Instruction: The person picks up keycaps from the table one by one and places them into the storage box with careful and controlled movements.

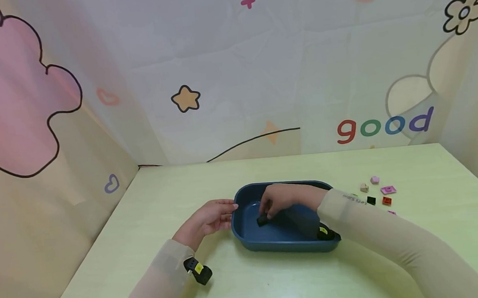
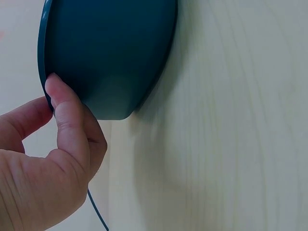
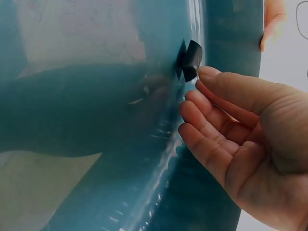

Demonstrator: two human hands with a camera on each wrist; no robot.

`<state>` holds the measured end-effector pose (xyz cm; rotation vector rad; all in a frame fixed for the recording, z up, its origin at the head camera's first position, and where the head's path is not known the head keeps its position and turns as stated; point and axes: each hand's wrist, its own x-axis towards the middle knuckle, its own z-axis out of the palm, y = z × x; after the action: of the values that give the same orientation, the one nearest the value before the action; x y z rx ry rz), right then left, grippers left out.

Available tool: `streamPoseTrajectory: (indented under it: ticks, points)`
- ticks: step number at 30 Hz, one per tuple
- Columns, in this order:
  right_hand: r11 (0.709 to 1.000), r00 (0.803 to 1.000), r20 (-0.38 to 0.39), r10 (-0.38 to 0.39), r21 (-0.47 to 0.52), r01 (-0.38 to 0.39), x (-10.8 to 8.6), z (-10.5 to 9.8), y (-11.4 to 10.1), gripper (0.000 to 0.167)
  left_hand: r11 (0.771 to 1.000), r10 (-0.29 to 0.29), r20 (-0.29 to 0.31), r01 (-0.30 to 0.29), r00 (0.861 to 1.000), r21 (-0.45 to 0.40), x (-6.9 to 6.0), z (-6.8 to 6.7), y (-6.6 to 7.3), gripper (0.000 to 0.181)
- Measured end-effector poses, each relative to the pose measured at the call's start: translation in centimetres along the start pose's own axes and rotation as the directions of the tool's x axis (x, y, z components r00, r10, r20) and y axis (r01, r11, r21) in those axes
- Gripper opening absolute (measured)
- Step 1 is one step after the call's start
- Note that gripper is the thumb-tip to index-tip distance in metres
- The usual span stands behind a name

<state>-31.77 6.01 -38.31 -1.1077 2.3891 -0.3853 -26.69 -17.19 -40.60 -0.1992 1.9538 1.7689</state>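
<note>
A blue rectangular plastic tub (image 1: 289, 246) stands on the table. My left hand (image 1: 208, 220) pinches its left rim, thumb and fingers on either side of the wall, as the left wrist view shows. Inside the tub, toward its left end, my right hand (image 1: 282, 196) holds a small black block (image 3: 193, 60) between thumb and index finger. The block is at or just over the tub's floor; whether it touches cannot be told. My right hand's other fingers are loosely bent. The right forearm hides part of the tub's right side.
Several small pieces lie on the table right of the tub: a pink piece (image 1: 375, 180), a beige piece (image 1: 364, 187), a pink tile (image 1: 388, 189), a black piece (image 1: 371, 200) and a red-orange piece (image 1: 387, 201). A printed cloth (image 1: 224, 66) hangs behind.
</note>
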Motion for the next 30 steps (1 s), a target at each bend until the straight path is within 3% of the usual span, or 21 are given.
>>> streamPoseTrajectory:
  ticks: [12, 30]
  points:
    - [1.0, 0.998, -0.063, -0.003, -0.017, 0.002, -1.6, -1.7, -0.2, 0.026, 1.0, 0.0, 0.001, 0.0, 1.0, -0.002, 0.0, 0.1, 0.3, 0.029]
    - [0.999, 0.988, -0.155, -0.016, -0.036, 0.011, -5.8, -5.1, -0.8, 0.027, 1.0, -0.004, 0.0, 0.004, 1.0, -0.011, 0.1, 0.1, 0.1, 0.028]
